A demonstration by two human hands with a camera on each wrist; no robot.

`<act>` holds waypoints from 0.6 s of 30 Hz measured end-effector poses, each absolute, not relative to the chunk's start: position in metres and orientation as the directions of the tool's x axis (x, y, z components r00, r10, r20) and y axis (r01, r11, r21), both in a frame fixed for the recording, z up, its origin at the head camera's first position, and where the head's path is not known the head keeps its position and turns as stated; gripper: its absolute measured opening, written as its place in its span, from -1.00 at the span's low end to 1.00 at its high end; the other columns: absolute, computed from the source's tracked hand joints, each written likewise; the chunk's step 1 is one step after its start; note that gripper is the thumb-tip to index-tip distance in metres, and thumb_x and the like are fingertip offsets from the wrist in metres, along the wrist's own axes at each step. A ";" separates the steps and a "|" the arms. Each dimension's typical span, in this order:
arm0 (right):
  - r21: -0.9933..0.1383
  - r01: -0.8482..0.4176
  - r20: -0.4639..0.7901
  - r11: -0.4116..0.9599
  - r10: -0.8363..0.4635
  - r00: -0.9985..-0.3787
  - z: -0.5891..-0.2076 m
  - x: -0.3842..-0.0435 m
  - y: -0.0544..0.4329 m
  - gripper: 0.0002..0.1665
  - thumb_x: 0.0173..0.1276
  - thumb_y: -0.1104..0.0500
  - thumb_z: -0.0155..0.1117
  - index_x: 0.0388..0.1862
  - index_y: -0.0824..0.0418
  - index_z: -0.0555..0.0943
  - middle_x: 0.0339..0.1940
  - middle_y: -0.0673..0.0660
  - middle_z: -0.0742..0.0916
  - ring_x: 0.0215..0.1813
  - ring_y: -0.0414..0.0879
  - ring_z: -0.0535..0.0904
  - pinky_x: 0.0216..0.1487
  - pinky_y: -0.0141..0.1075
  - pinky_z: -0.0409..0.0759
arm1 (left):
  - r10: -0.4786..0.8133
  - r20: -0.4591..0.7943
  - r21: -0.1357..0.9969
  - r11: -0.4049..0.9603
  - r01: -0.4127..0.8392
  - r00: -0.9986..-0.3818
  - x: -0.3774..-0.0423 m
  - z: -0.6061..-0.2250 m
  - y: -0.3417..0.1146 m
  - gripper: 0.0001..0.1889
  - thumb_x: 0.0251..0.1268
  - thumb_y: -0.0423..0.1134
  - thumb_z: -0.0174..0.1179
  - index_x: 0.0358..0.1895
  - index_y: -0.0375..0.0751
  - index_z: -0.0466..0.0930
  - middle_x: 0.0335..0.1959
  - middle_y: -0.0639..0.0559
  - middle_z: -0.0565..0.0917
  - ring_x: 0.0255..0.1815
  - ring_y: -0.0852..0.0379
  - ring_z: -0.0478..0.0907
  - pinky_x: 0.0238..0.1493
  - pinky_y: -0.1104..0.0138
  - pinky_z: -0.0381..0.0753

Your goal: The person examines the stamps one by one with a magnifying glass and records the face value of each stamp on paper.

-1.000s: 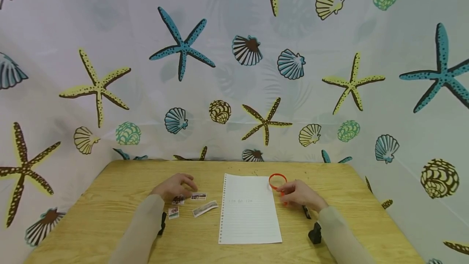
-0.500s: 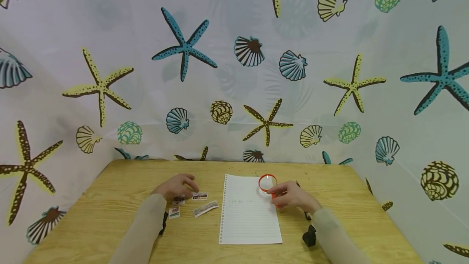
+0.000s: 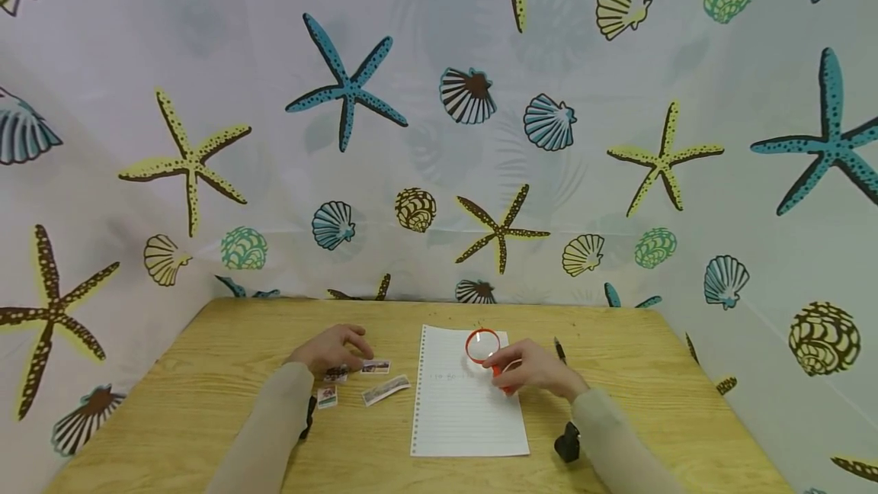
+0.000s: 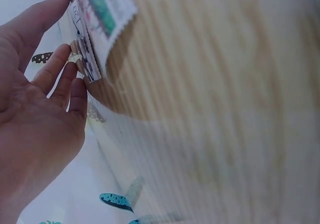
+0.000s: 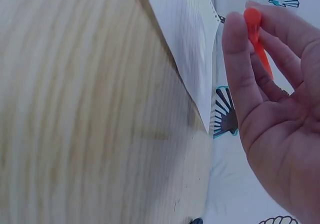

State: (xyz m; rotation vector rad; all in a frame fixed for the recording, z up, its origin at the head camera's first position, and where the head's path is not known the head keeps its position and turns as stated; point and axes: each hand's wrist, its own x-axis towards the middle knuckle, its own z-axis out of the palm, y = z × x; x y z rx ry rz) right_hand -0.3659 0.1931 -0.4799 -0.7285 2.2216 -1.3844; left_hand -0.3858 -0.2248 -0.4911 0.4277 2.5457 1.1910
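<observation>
My right hand (image 3: 533,369) pinches the red handle (image 5: 254,24) of a magnifying glass (image 3: 483,346). Its round lens hangs over the upper right part of a lined sheet of paper (image 3: 466,425), which bears a faint handwritten line. On the left, my left hand (image 3: 331,348) lies by several postage stamps with its fingers loosely bent. One stamp (image 3: 336,374) sits partly under that hand, another stamp (image 3: 375,367) by the fingertips. A long stamp (image 3: 386,390) and a small stamp (image 3: 327,396) lie nearer. The left wrist view shows a stamp (image 4: 107,19) with a raised edge.
A black pen (image 3: 560,350) lies right of the paper, partly hidden by the right arm. The wooden table (image 3: 370,463) ends at a shell-and-starfish patterned cloth (image 3: 425,151) behind and at both sides. Black wrist cameras (image 3: 568,442) sit on both wrists.
My right hand has carried the magnifying glass leftwards, from the paper's right edge to over the paper. More of the pen now shows. The left hand has stayed by the stamps.
</observation>
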 end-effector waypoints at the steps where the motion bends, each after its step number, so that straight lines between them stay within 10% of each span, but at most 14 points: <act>1: -0.905 -0.212 -0.077 0.370 -0.632 -0.771 -0.480 -0.366 0.191 -0.59 0.26 0.27 0.39 0.10 0.31 0.66 -0.27 0.16 0.72 -0.37 -0.15 0.64 -0.27 -0.20 0.71 | 0.386 -0.144 0.781 0.610 0.135 -0.911 -0.386 -0.491 -0.225 -0.79 0.20 -0.46 0.26 -0.09 -0.30 0.71 0.51 -0.40 0.11 0.49 -0.46 0.04 0.09 0.09 0.59; 18: -0.914 -0.224 -0.055 0.339 -0.651 -0.757 -0.480 -0.367 0.165 -0.62 0.29 0.34 0.35 0.10 0.36 0.64 -0.13 0.29 0.71 -0.29 -0.15 0.69 -0.18 -0.22 0.72 | 0.375 -0.148 0.771 0.624 0.131 -0.915 -0.388 -0.493 -0.225 -0.79 0.21 -0.46 0.26 -0.09 -0.28 0.72 0.52 -0.37 0.10 0.52 -0.44 -0.08 0.23 -0.03 0.49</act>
